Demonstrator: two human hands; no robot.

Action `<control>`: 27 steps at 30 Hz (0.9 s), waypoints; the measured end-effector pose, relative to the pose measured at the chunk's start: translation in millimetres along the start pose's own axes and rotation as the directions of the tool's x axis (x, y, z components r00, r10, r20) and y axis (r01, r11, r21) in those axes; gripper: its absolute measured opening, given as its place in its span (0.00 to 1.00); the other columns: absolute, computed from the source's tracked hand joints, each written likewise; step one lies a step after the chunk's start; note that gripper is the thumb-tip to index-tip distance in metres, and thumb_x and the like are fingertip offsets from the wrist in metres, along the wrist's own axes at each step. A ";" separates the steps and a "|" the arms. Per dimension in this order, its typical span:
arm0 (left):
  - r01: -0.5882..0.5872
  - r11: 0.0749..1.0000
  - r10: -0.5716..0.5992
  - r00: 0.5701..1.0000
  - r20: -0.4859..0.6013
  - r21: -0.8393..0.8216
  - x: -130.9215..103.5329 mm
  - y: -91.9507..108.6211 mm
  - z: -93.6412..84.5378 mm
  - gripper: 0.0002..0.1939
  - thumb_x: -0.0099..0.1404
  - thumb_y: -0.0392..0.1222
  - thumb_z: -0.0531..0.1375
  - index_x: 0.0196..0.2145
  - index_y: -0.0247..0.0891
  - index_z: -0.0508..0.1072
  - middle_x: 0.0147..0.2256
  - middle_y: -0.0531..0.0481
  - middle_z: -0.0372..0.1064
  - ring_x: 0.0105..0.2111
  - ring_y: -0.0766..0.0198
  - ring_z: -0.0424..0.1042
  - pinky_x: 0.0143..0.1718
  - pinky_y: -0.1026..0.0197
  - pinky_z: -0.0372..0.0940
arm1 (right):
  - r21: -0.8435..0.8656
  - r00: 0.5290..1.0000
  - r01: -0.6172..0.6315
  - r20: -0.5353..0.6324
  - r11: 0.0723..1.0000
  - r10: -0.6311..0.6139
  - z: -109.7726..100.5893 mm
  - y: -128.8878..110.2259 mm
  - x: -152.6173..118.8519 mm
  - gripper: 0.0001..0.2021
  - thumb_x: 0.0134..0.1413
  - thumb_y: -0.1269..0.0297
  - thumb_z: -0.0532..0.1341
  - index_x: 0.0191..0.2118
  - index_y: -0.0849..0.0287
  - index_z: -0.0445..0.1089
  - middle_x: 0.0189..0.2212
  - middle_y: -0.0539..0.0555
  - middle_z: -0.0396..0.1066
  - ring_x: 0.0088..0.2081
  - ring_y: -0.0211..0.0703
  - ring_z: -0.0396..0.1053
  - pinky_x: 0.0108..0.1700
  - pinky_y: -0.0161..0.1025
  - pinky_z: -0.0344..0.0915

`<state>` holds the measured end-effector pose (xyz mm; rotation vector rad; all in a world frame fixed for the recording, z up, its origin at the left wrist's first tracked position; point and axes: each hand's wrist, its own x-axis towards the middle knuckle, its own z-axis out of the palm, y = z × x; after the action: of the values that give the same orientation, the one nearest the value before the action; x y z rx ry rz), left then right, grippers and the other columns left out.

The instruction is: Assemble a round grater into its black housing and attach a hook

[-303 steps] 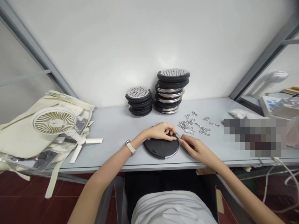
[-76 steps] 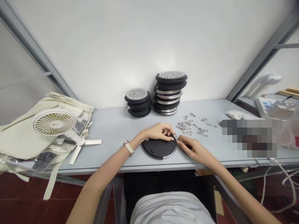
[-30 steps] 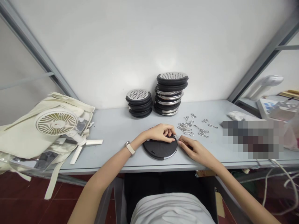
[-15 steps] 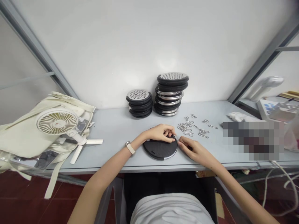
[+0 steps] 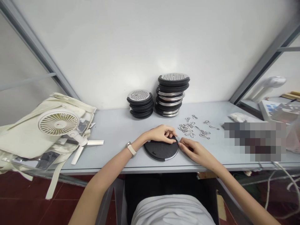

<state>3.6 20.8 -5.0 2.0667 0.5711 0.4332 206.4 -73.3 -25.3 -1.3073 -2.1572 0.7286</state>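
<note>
Round black disc with a silver metal edge (image 5: 161,151): flat on the pale grey tabletop (image 5: 112,125), near its front edge, at the two hands. Left to right: cream fabric bag (image 5: 25,134) at the table's left end; white plastic fan with a round grille (image 5: 58,122), head overlapping the bag, white legs on the tabletop. Wristwatch with a pale strap (image 5: 131,148) on the left wrist. Left hand (image 5: 162,134) over the disc's far part, fingers curled, thumb near the right edge; cannot tell whether its fingertips grip anything. Behind: short stack of black discs topped by a perforated silver plate (image 5: 140,109); just right of it, taller stack of black and silver discs (image 5: 170,100). Right hand (image 5: 191,148): thumb and forefinger together on a thin silver metal piece (image 5: 178,140) at the disc's right edge. Beyond this hand, loose silver wire clips (image 5: 186,127) scattered. Farther right, a pixelated patch (image 5: 255,139); contents unreadable.
</note>
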 end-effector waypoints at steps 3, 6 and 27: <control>-0.002 1.000 0.002 1.000 0.012 0.006 0.2 -0.3 -0.3 0.13 0.54 0.40 0.65 0.37 0.33 0.73 0.27 0.55 0.62 0.25 0.74 0.58 0.26 0.68 0.54 | 0.020 1.000 -0.016 0.010 1.000 0.016 0.3 1.0 -0.6 0.15 0.64 0.54 0.48 0.29 0.55 0.56 0.21 0.45 0.56 0.24 0.37 0.54 0.28 0.35 0.54; -0.018 1.000 0.018 1.000 0.016 0.006 0.4 -0.7 -0.8 0.13 0.53 0.40 0.65 0.37 0.32 0.73 0.27 0.55 0.61 0.25 0.73 0.58 0.25 0.68 0.53 | 0.045 0.999 -0.033 0.022 0.998 0.032 0.1 0.2 -0.8 0.14 0.64 0.54 0.48 0.31 0.55 0.57 0.20 0.45 0.56 0.23 0.37 0.54 0.27 0.35 0.54; -0.021 0.999 0.021 1.000 0.020 -0.031 -0.3 -1.6 -1.5 0.16 0.53 0.45 0.66 0.36 0.31 0.74 0.26 0.56 0.61 0.25 0.72 0.59 0.27 0.66 0.55 | -0.039 0.999 0.003 -0.040 0.999 -0.004 -0.2 -4.1 -1.7 0.11 0.63 0.58 0.49 0.30 0.55 0.56 0.19 0.45 0.56 0.22 0.37 0.55 0.26 0.34 0.54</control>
<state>2.3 22.4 -5.6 2.0475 0.5280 0.4297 204.7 -76.5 -22.7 -1.3262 -2.1509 0.6565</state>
